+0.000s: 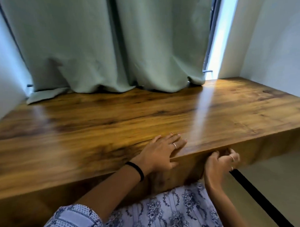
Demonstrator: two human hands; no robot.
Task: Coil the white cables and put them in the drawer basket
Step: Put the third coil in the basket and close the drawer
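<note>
My left hand (162, 152) lies flat on the front edge of the wooden desk top (112, 118), fingers spread, thumb hanging over the edge. My right hand (220, 163) is just below the edge, its fingers curled against the desk's wooden front panel (165, 179), which may be the drawer front; what they grip is hidden and blurred. No white cable and no basket shows anywhere in the view.
Green curtains (109, 46) hang at the back of the desk and pool on its surface. A bright window gap (218, 43) shows at the right. White walls close in both sides. A dark strip (257, 194) runs along the floor at lower right.
</note>
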